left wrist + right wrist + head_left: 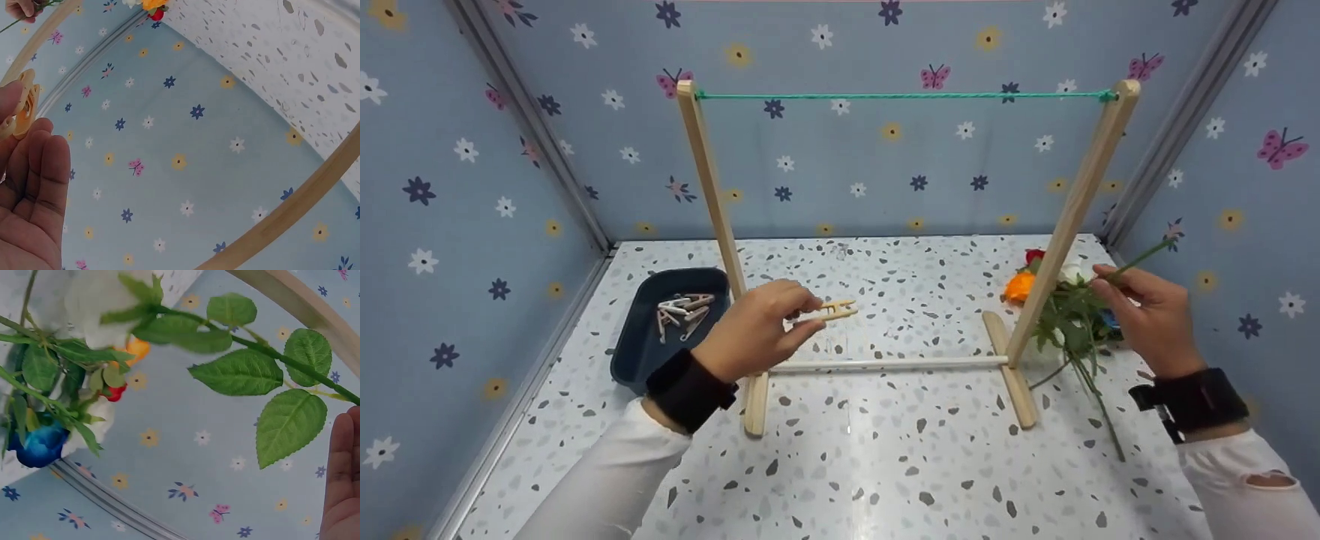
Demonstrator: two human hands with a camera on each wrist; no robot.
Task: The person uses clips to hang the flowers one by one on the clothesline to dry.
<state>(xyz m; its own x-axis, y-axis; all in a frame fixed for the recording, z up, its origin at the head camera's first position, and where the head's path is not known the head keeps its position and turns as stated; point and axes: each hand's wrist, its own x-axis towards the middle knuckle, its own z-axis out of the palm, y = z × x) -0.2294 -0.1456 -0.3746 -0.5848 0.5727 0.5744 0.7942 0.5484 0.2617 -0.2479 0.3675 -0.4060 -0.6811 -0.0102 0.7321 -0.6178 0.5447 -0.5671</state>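
Observation:
My left hand (769,322) pinches a pale yellow clothespin (838,309) between thumb and fingers, beside the left post of a wooden frame. In the left wrist view the clothespin (26,107) appears at the left edge, partly covered by the thumb. On the right side, my right hand (1159,319) holds an artificial flower by its green stem (1144,259), above a pile of other flowers. Several green leaves (236,374) grow along that stem in the right wrist view, which leads up to a blurred white bloom (95,309).
A green cord (900,96) spans the tops of two wooden posts (1072,210), joined low down by a white rod (885,365). At left, a dark blue basin (634,330) contains several clothespins (684,313). Orange (1020,287), red and blue flowers lie behind the right post.

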